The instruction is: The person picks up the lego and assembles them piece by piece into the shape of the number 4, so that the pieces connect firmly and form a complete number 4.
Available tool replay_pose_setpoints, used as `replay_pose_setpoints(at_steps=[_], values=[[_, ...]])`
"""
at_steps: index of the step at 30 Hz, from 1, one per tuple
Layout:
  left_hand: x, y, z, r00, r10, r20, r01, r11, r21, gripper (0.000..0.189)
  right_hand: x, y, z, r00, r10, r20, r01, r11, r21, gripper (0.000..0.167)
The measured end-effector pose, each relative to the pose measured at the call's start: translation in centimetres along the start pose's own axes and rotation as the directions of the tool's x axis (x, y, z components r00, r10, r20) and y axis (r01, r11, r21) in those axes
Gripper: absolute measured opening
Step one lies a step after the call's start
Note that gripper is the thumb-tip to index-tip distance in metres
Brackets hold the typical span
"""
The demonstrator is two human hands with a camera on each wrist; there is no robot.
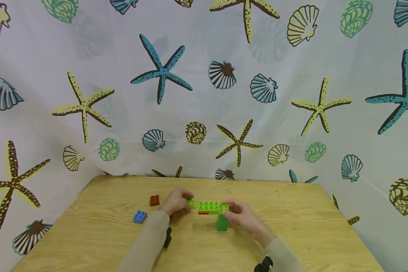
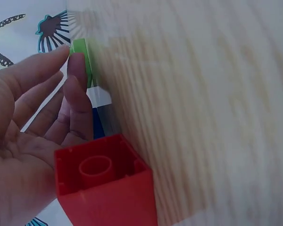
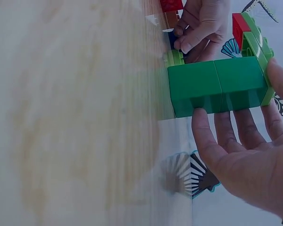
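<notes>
My left hand reaches across the table and pinches a small light green brick at its fingertips. Fingers partly cover that brick in the left wrist view. Beside it, my right hand grips a built piece by its right end. This has a long light green studded top over a column of two dark green bricks. A red brick is under the top's far end. The thumb lies at the top, with several fingers along the green column.
A red brick with its hollow underside showing is close to my left wrist. Left of my left hand lie an orange-red brick and a blue brick. A dark blue piece shows past my left fingers. A patterned cloth hangs behind the wooden table.
</notes>
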State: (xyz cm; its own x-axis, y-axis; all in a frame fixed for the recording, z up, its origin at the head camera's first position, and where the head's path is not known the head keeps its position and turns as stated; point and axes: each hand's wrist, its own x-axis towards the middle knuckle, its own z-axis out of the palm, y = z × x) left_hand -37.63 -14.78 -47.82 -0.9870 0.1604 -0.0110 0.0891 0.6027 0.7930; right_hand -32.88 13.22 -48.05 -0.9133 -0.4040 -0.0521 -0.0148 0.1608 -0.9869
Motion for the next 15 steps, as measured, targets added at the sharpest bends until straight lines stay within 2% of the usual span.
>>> replay_pose_setpoints(at_steps=[8, 15], values=[[0.31, -0.35, -0.07, 0.998, -0.003, 0.065, -0.001, 0.998, 0.064, 0.042, -0.03, 0.02, 0.08, 1.000, 0.003, 0.001, -0.003, 1.000, 0.004, 0.052], [0.63, -0.59, 0.00, 0.996, 0.013, 0.087, -0.024, 0.992, 0.126, 0.043, -0.01, -0.16, 0.09, 1.000, 0.005, 0.004, -0.005, 1.000, 0.016, 0.053]])
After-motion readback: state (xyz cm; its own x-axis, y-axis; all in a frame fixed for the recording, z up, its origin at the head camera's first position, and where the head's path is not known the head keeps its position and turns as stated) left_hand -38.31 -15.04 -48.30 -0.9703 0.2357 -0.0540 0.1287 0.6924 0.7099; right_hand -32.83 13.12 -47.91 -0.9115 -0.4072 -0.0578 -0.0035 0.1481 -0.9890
